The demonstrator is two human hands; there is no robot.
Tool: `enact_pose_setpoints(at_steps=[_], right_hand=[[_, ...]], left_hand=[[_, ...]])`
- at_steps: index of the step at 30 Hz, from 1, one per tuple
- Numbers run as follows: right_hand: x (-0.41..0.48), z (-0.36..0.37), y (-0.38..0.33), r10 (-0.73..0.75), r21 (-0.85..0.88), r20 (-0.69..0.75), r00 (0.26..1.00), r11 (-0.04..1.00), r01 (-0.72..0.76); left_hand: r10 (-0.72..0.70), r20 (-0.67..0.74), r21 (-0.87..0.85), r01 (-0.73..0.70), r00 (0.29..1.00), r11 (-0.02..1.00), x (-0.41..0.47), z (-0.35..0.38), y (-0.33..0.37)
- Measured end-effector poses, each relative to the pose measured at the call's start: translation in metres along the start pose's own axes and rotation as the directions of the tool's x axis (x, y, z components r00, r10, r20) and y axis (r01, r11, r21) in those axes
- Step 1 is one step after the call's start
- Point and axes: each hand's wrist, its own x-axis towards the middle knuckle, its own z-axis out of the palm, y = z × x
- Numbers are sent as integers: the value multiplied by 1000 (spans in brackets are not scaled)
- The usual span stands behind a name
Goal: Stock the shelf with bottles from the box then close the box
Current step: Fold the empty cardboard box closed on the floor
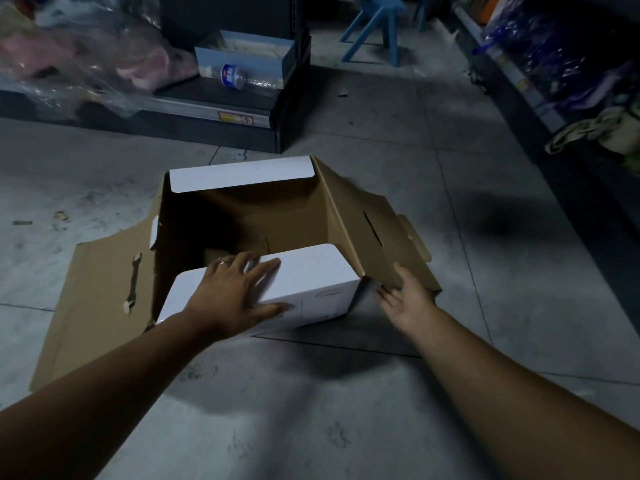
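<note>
A white cardboard box stands open on the floor in front of me, and I see no bottles in the part of its inside that shows. My left hand lies flat, fingers spread, on the near white flap, which is folded inward. My right hand is open, its fingers under the near edge of the brown right flap, which stands tilted outward. The left flap lies flat on the floor. The far white flap stands up. A clear plastic bottle with a blue label lies on its side on the low dark shelf.
Behind the bottle on the shelf sits a blue-and-white tray. Clear plastic bags of goods fill the shelf's left part. A blue plastic stool stands at the back. Another stocked shelf runs along the right. The floor is grey tile.
</note>
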Motion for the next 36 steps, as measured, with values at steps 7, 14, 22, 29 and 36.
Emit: enact_pose_setpoints(at_steps=[7,14,22,29,36], right_hand=[[25,26,-36,-166,145,-122,979,972,183],[-37,60,-54,-809,-365,-2,588,548,753],[-85,83,2,-611,-351,779,142,-237,906],[-69,95,48,-234,-277,957,170,-570,774],[-69,99,84,19,-213,951,307,-681,701]], left_hand=[[26,8,33,-27,1000,999,1,1,-4],[25,36,23,-25,999,999,1,-5,3],[52,-21,-61,-53,998,997,-9,-17,-5],[-88,-469,-125,33,879,992,-60,-34,-90],[-632,-275,-674,323,725,664,-61,-32,-144]])
